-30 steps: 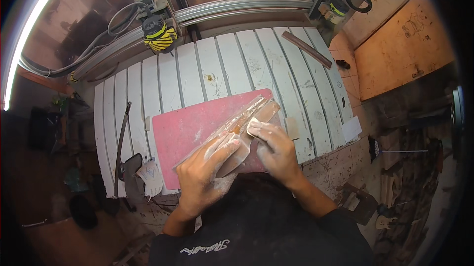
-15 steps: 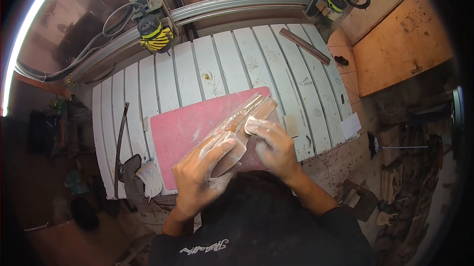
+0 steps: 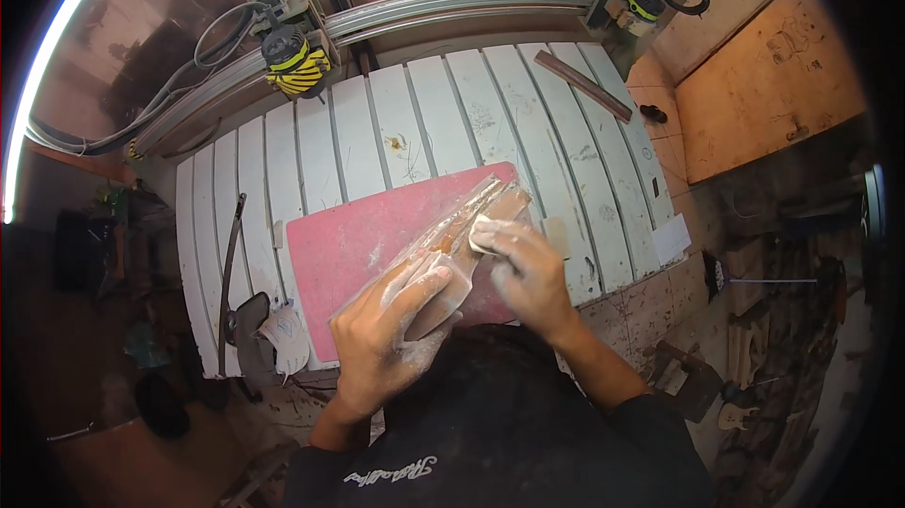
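A long, dust-covered wooden piece (image 3: 506, 207) lies slanted across a pink mat (image 3: 344, 235), its far end toward the mat's upper right corner. My left hand (image 3: 388, 324), whitened with dust, is closed around the near part, where the piece is broad with a pale, flat, angled face. Fingers of my right hand (image 3: 534, 274) pinch a small cream-coloured pad that looks like folded sandpaper (image 3: 482, 236). That pad rests against the right side of the wooden piece, near its middle. My palms hide much of the near end.
The mat lies on a slatted white table (image 3: 424, 103). A brown wooden strip (image 3: 584, 87) is at the far right, a thin dark curved bar (image 3: 231, 272) at the left. Black-and-yellow machine heads (image 3: 295, 63) hang from a metal rail (image 3: 452, 13) along the back.
My right hand and the sandpaper have shifted slightly away from me and to the right along the wooden piece. The left hand keeps its grip in nearly the same place.
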Available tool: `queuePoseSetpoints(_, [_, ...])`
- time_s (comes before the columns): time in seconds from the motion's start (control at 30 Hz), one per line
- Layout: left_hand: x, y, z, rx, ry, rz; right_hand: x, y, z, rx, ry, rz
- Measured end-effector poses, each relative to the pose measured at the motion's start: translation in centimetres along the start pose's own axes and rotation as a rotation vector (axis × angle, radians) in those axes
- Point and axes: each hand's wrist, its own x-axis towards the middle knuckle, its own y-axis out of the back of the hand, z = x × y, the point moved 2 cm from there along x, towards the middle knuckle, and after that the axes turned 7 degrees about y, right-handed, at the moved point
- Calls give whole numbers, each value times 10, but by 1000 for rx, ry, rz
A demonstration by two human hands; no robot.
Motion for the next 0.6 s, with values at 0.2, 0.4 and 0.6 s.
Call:
queuePoseSetpoints(0.2, [0,-1,1,8,-6,8,5,0,-21,72,-11,10])
queuePoseSetpoints(0.4, [-2,-1,3,10,-5,6,8,5,1,17,-23,37])
queuePoseSetpoints(0.6, [-4,-1,1,19,-22,1,10,12,10,80,-63,56])
